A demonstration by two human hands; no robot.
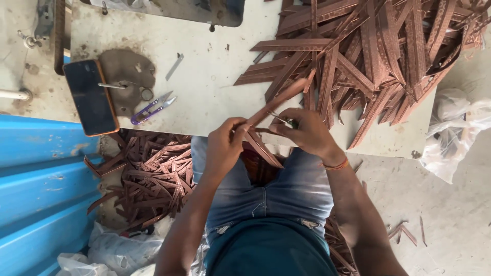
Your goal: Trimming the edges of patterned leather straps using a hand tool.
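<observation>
My left hand pinches brown patterned strips that cross in front of my lap. One strip slants up to the right, another runs down toward my jeans. My right hand grips a small green-handled cutter and rests against the same strips. A big heap of the same brown strips lies on the white table at the upper right, just beyond my right hand.
A dark phone in an orange case and purple thread snips lie on the table's left. Cut brown strips are piled on the floor left of my knee. Blue sheeting is at the left, plastic bags at the right.
</observation>
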